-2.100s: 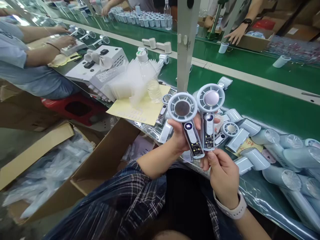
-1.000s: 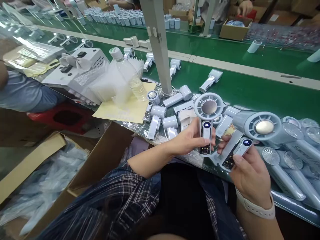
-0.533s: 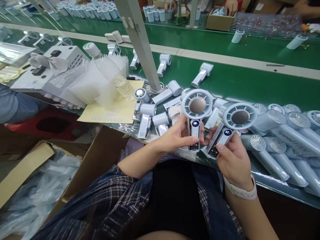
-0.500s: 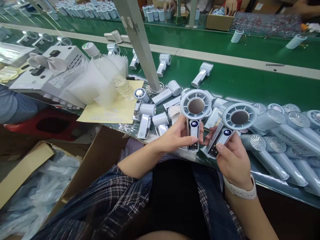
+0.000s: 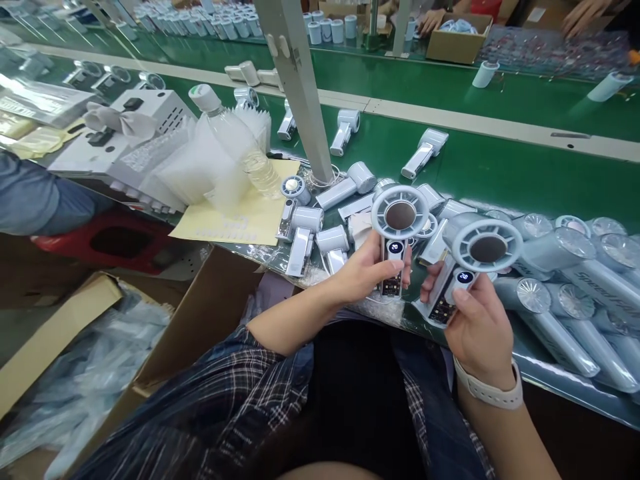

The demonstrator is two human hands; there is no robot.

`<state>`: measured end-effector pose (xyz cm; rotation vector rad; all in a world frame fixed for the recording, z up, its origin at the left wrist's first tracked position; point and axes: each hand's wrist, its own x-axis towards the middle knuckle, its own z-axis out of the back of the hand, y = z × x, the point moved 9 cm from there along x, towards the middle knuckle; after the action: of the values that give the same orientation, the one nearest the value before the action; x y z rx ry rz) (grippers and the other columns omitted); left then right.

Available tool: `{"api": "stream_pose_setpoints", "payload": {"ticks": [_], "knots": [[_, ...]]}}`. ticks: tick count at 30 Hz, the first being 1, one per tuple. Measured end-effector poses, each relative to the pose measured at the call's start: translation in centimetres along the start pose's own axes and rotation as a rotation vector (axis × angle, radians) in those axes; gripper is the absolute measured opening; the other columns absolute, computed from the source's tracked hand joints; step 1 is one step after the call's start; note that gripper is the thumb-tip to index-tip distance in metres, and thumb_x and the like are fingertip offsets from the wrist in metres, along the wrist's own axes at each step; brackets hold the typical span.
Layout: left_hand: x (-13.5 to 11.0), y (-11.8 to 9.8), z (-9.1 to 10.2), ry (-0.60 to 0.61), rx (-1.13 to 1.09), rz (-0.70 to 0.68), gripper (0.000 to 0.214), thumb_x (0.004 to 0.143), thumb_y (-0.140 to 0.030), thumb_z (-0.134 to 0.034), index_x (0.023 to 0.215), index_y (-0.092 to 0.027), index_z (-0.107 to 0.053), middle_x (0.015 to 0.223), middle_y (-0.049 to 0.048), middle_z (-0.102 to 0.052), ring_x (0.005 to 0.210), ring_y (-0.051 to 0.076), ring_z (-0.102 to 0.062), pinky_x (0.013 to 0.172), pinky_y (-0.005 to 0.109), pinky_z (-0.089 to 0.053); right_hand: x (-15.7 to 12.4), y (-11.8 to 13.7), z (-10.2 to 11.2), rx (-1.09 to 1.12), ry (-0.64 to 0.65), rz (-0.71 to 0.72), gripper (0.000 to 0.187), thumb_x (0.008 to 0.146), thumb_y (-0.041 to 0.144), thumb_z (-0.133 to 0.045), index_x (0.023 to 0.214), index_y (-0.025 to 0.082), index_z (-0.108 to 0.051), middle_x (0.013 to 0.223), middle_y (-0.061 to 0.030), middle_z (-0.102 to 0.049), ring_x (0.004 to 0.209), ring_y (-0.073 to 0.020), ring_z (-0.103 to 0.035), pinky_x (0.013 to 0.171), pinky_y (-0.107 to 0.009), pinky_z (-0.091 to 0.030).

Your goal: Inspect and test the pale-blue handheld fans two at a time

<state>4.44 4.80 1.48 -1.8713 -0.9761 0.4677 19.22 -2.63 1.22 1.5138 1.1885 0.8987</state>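
Observation:
My left hand grips the handle of a white handheld fan, held upright, its round head on top and a small lit display reading 20. My right hand grips a second handheld fan, tilted to the right, thumb on its handle below a lit display. Both fans hover above the near edge of the green conveyor belt. Loose white fans lie just left of my left hand, and pale blue fans lie in a pile to the right of my right hand.
A clear water bottle leans on plastic bags over a yellow sheet. A white post rises from the belt. An open cardboard box of bagged items sits lower left. Other people's arms show at the left edge and far top.
Both fans stayed in my hands; their displays went from about 80 to 20. The two fans, earlier held side by side and higher, are now lower and apart, the right one tilted.

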Motion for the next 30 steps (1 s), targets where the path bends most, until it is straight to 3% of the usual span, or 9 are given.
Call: {"api": "stream_pose_setpoints", "payload": {"ticks": [2, 7, 10, 16, 24, 27, 30], "knots": [[0.0, 0.1, 0.4, -0.021, 0.015, -0.002, 0.054, 0.086, -0.053, -0.084, 0.113, -0.023, -0.048, 0.094, -0.0009, -0.065, 0.075, 0.016, -0.066, 0.071, 0.033, -0.058, 0.0, -0.1, 0.0, -0.005, -0.004, -0.001, 0.025, 0.096, 0.044, -0.074, 0.115, 0.029, -0.069, 0.107, -0.0070, -0.074, 0.084, -0.0232, -0.068, 0.067, -0.037, -0.059], [-0.2, -1.3, -1.0, 0.124, 0.085, -0.026, 0.046, 0.091, -0.053, -0.080, 0.108, -0.022, -0.052, 0.086, 0.0005, -0.066, 0.078, 0.017, -0.066, 0.077, 0.035, -0.056, 0.1, 0.1, -0.4, -0.041, 0.050, 0.016, 0.026, 0.098, 0.049, -0.074, 0.115, 0.030, -0.069, 0.105, -0.0058, -0.075, 0.079, -0.0226, -0.066, 0.066, -0.038, -0.057], [-0.1, -1.9, -0.5, 0.073, 0.087, -0.039, 0.047, 0.090, -0.051, -0.082, 0.109, -0.022, -0.050, 0.090, 0.0003, -0.067, 0.078, 0.018, -0.068, 0.077, 0.035, -0.058, 0.4, 0.2, -0.4, -0.024, 0.009, 0.023, 0.027, 0.096, 0.047, -0.077, 0.114, 0.029, -0.070, 0.106, -0.0055, -0.075, 0.079, -0.0214, -0.066, 0.066, -0.036, -0.057], [-0.3, -1.5, 0.4, 0.074, 0.135, -0.028, 0.045, 0.094, -0.051, -0.080, 0.113, -0.019, -0.056, 0.090, 0.0040, -0.072, 0.083, 0.020, -0.073, 0.078, 0.033, -0.057, 0.7, -0.6, -1.3, 0.043, 0.069, -0.027, 0.035, 0.092, 0.050, -0.076, 0.118, 0.028, -0.070, 0.113, -0.0079, -0.076, 0.089, -0.0263, -0.073, 0.074, -0.042, -0.064], [-0.5, -2.4, 0.9, 0.035, 0.144, -0.098, 0.043, 0.091, -0.050, -0.081, 0.113, -0.018, -0.062, 0.096, 0.0068, -0.074, 0.092, 0.024, -0.075, 0.087, 0.038, -0.058, 0.5, 0.2, -1.6, 0.063, 0.095, 0.003, 0.022, 0.096, 0.036, -0.070, 0.115, 0.027, -0.072, 0.107, -0.0069, -0.077, 0.078, -0.0239, -0.071, 0.069, -0.042, -0.064], [-0.7, -2.3, 1.5, -0.001, 0.152, -0.059, 0.051, 0.086, -0.048, -0.087, 0.117, -0.017, -0.060, 0.106, 0.0108, -0.076, 0.095, 0.027, -0.078, 0.086, 0.039, -0.060, 0.7, -0.1, -1.1, 0.035, 0.061, -0.011, 0.017, 0.096, 0.034, -0.068, 0.111, 0.027, -0.074, 0.104, -0.0065, -0.077, 0.076, -0.0234, -0.070, 0.067, -0.041, -0.064], [-1.0, -1.8, 2.3, -0.064, 0.120, -0.042, 0.059, 0.076, -0.053, -0.096, 0.109, -0.017, -0.063, 0.098, 0.0099, -0.077, 0.093, 0.027, -0.078, 0.085, 0.038, -0.060, 1.0, -0.8, -1.7, -0.010, 0.037, -0.012, 0.017, 0.097, 0.034, -0.067, 0.113, 0.028, -0.070, 0.099, -0.0046, -0.076, 0.070, -0.0216, -0.068, 0.061, -0.038, -0.060]]}}
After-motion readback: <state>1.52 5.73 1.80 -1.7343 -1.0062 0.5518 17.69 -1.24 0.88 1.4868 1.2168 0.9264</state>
